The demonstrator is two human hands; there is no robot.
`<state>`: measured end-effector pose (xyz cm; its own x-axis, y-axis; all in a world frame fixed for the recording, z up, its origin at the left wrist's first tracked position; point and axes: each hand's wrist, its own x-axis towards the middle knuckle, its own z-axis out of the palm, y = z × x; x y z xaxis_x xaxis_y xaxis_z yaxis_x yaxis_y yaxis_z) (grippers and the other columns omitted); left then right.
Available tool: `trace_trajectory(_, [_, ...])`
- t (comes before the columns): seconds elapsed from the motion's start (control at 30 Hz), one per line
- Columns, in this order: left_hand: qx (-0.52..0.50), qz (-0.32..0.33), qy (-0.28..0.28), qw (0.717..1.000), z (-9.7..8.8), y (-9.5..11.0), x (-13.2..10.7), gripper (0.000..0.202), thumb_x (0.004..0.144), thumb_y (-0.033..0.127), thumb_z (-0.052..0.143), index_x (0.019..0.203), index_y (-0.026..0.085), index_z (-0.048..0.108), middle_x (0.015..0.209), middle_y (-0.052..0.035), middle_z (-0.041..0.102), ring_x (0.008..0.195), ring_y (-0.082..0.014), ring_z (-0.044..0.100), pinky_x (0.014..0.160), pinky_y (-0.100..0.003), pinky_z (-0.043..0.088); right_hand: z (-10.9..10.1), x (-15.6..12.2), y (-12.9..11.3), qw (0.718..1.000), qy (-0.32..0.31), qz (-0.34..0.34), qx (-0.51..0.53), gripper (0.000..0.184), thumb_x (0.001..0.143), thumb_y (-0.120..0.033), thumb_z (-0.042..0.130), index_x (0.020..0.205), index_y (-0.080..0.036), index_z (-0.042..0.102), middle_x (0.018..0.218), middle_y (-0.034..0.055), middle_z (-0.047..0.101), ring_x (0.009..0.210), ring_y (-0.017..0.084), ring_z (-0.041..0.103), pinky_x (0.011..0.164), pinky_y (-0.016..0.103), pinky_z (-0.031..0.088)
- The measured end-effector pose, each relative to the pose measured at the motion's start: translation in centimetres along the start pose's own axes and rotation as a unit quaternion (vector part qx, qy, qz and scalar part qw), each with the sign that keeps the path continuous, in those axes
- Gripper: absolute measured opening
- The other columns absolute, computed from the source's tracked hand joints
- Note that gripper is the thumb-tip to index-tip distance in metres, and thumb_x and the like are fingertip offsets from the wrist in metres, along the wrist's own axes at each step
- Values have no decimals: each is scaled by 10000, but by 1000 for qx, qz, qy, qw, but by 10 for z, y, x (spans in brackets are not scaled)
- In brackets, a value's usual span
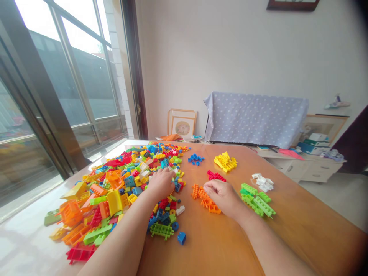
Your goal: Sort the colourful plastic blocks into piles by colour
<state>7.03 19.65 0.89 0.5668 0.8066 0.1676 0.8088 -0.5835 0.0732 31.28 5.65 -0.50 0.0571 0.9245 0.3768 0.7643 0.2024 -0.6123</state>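
Left grip (161, 183) lies over a sprawling pile of mixed toy bricks (115, 178), fingertips hidden, so its hold cannot be told. Right grip (220, 193), curled narrow, is beside orange bricks (206, 200) on the brown tabletop (207, 245); whether it holds one is unclear.

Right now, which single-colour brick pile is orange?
The orange pile by the right hand; colour sets it apart from the blue pile, yellow pile, red pile, green pile and white pile.
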Motion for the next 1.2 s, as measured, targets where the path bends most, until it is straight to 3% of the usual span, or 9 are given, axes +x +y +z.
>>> trace_trajectory(0.23, [-30,71,13,997,7,21,-5,235,848,388,627,1039,283,713,1135,-108,645,1197,-344,515,1006,-498,409,0,0,0,1000,-7,-1,7,304,961,-449,506,884,-232,704,761,13,681,718,189,610,670,298,457])
trace_trajectory(0.47, [-95,37,9,995,11,15,-2,128,798,212,620,899,241,693,1075,-120,666,1177,-348,528,1008,-506,415,2,0,5,1000,-8,3,19,304,960,-458,516,929,-236,721,812,17,703,768,202,626,726,317,485])
trace_trajectory(0.63, [-210,22,43,977,15,7,6,280,781,137,574,1035,219,658,1080,-81,668,1045,-255,622,915,-378,482,3,1,6,1000,-9,2,21,306,963,-466,514,914,-237,711,802,16,697,775,209,627,733,321,483])
trace_trajectory(0.77, [-330,18,42,943,16,4,11,335,809,136,490,1128,184,579,993,-45,684,887,-169,660,757,-273,513,2,1,6,1000,-6,-3,22,289,971,-442,510,895,-238,700,775,7,677,766,200,620,717,309,469])
trace_trajectory(0.83, [-448,16,34,893,16,4,12,323,782,153,521,1099,177,580,972,-38,679,874,-161,655,733,-258,502,2,0,5,1000,-5,-1,21,290,972,-442,508,893,-238,698,775,10,676,762,201,618,710,309,468])
trace_trajectory(0.93, [-608,-3,23,794,15,4,12,324,701,179,619,1025,175,614,927,-27,658,846,-158,629,722,-257,476,2,0,3,1000,-3,3,22,292,971,-441,505,882,-241,697,779,14,679,756,203,619,697,309,469])
trace_trajectory(0.97, [-627,-10,20,779,15,3,13,330,681,184,641,1010,178,624,908,-21,650,830,-155,619,716,-257,468,2,0,2,1000,-4,3,23,290,972,-438,505,878,-241,697,779,14,679,756,202,620,697,308,470])
trace_trajectory(1.03, [-638,-22,17,770,16,3,13,337,658,187,664,994,181,640,887,-13,643,805,-147,602,705,-256,457,1,0,1,1000,-5,1,24,281,971,-428,512,874,-242,698,778,12,679,759,200,622,699,306,470])
trace_trajectory(1.2, [-622,-39,35,781,18,-5,15,338,715,284,714,1031,182,648,878,-4,636,758,-132,586,683,-252,460,2,-1,2,1000,0,2,22,250,967,-401,528,890,-242,705,790,4,689,757,188,627,709,300,465])
